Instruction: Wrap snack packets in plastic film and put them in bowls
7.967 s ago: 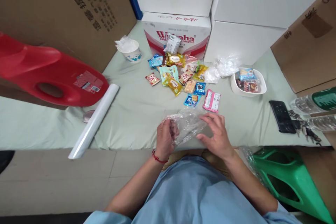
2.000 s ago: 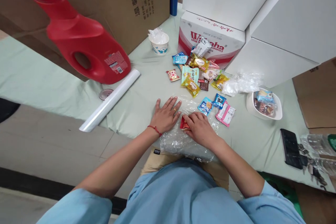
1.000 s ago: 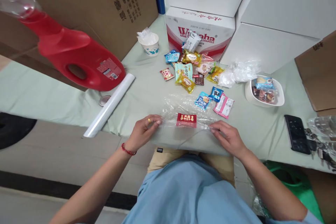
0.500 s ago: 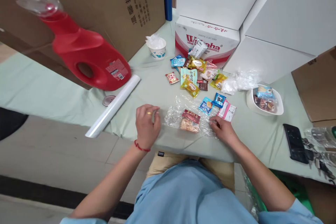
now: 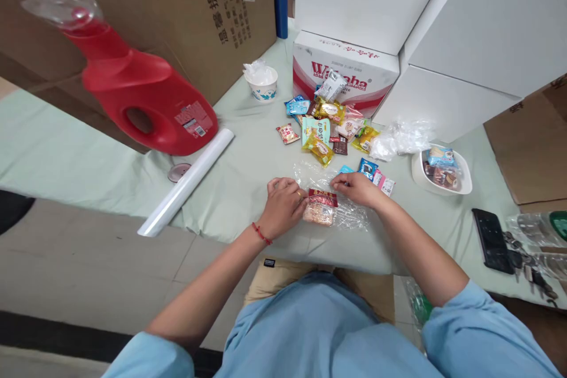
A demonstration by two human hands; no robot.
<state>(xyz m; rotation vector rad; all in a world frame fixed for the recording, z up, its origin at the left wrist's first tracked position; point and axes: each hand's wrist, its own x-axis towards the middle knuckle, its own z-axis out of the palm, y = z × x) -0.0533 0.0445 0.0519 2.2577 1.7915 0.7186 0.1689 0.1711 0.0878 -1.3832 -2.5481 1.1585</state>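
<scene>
A snack packet (image 5: pixel 319 213) with a dark red top and a clear lower part lies on a crumpled sheet of clear plastic film (image 5: pixel 352 217) near the table's front edge. My left hand (image 5: pixel 284 207), with bent fingers closed on the film's left side, touches the packet's left edge. At the packet's upper right corner, my right hand (image 5: pixel 359 189) pinches the film between thumb and fingers. Just beyond the right hand are a dark blue packet (image 5: pixel 367 168) and a pink-and-white packet (image 5: pixel 384 183). A light blue packet (image 5: pixel 345 170) is mostly hidden by that hand.
Several wrapped snacks (image 5: pixel 325 130) are piled before a Wahaha carton (image 5: pixel 349 71). Crumpled plastic (image 5: pixel 401 139) and a white tub (image 5: pixel 460 180) stand rightward, with a phone (image 5: pixel 491 240) and keys (image 5: pixel 531 269). Leftward are a film roll (image 5: pixel 186 183), red jug (image 5: pixel 150 103) and paper cup (image 5: pixel 263 85).
My left hand has moved right onto the film beside the packet. My right hand has moved left and away from me, from the film's right side to the packet's upper corner.
</scene>
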